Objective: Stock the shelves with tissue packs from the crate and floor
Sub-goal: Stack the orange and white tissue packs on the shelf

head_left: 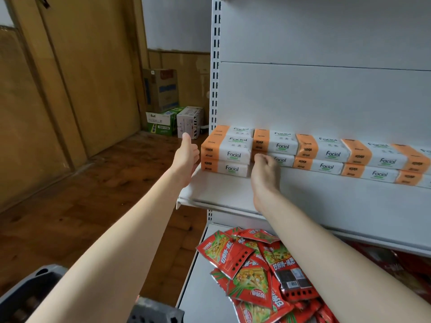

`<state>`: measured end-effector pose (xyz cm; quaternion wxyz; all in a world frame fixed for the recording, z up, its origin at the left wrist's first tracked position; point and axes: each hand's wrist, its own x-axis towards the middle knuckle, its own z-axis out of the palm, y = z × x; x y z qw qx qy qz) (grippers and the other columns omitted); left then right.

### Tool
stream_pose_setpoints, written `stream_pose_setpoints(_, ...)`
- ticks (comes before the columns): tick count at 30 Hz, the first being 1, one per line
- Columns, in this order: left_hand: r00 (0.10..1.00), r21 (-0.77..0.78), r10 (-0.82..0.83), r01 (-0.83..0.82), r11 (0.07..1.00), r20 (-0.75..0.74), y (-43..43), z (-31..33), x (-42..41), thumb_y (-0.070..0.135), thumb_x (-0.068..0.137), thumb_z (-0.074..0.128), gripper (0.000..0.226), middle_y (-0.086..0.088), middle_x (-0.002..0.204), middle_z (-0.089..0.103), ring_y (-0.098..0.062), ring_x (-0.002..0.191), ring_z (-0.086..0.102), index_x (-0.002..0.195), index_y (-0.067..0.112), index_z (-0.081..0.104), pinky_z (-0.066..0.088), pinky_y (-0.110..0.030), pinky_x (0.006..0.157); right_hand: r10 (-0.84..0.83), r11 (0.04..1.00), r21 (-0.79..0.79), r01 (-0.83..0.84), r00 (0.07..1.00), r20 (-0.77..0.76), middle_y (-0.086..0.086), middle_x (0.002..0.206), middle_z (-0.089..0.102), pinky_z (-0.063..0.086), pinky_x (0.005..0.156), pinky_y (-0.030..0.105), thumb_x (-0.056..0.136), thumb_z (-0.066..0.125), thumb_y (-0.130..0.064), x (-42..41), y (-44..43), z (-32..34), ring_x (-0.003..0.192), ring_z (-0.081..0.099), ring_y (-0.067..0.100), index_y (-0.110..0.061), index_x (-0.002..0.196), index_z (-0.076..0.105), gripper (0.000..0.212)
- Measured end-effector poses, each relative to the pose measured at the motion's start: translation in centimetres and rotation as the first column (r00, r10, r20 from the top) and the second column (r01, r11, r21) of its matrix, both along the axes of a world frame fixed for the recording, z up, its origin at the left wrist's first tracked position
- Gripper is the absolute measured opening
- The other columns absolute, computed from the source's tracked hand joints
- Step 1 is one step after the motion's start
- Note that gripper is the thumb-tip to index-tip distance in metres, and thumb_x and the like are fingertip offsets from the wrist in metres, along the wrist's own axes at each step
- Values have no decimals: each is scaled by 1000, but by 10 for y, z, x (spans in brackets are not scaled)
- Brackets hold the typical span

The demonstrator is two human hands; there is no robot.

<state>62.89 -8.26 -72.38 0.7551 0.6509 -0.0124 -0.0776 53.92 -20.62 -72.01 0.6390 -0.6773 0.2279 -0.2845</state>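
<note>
Because the front tissue stack (225,157) seemingly needs squaring, left hand (186,157) presses its nine-o'clock end, grip wide (thumb up); right hand (265,167) curls at three o'clock, grip unclear.

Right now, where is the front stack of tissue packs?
Head view: the front stack of tissue packs sits at the left end of the shelf, between the left hand and right hand, just ahead of the back row.

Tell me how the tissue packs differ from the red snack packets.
The tissue packs are white-and-orange blocks, stacked two high in a row; the red snack packets are flat pouches in a loose heap. Tissue packs sit on the upper shelf, snack packets on the lower shelf.
</note>
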Motion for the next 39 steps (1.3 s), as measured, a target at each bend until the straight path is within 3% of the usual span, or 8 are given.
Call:
stream_pose_setpoints(5,954,-14,299,-299,954,2,26,3,-70,38,99,30,44,-1,110,56,-16,106,53,126,10,52,40,-30,92,105,980,160,-117,991,81,-4,76,50,36,59,21,94,42,-17,-38,40,-3,66,45,11,-18,90,55,14)
stream_pose_setpoints(10,909,51,412,-416,908,63,84,-22,-150,36,100,34,28,2,100,59,-15,97,59,105,17,55,49,-27,84,391,911,147,-385,920,-12,5,109,58,44,91,32,95,42,-22,-82,113,-33,109,55,23,-18,100,54,14)
stream_pose_setpoints(20,819,256,526,-471,844,-230,198,-173,-240,27,98,40,25,-7,84,58,-17,75,54,83,13,55,43,-28,64,724,629,108,-769,531,-440,24,98,61,41,99,56,93,42,-14,-125,220,-145,108,55,43,6,96,58,26)
stream_pose_setpoints(21,806,281,527,-458,844,-270,204,-192,-246,25,97,41,23,-7,80,55,-16,70,51,81,14,52,40,-26,59,724,590,92,-802,475,-500,14,86,51,43,96,56,92,41,-13,-124,225,-157,122,31,32,10,94,56,27)
stream_pose_setpoints(25,784,447,471,-280,850,-405,223,-258,-264,18,91,42,29,-3,62,38,-17,58,37,63,17,37,29,-26,50,589,306,28,-952,166,-791,26,79,34,40,57,33,91,35,-4,-116,244,-198,87,61,31,-4,67,43,25)
stream_pose_setpoints(28,730,546,489,-189,816,-477,232,-296,-272,11,85,43,30,-3,58,26,-16,51,24,60,15,28,19,-27,49,351,-13,47,-999,-48,-935,9,63,28,21,47,22,91,36,-2,-116,258,-220,53,29,18,-17,61,24,36)
stream_pose_setpoints(37,492,591,564,-120,798,-663,243,-348,-273,4,89,41,28,-4,63,38,-17,58,40,62,9,35,27,-25,45,-136,-438,215,-873,-172,-976,7,49,37,26,40,21,94,29,1,-110,302,-243,49,26,16,-10,64,35,33)
stream_pose_setpoints(39,459,565,569,-163,809,-683,243,-353,-270,4,89,40,15,-9,75,48,-21,71,50,78,0,49,34,-26,50,-216,-468,279,-838,-197,-956,10,61,48,30,46,21,97,31,-4,-112,303,-247,53,33,16,0,95,52,22)
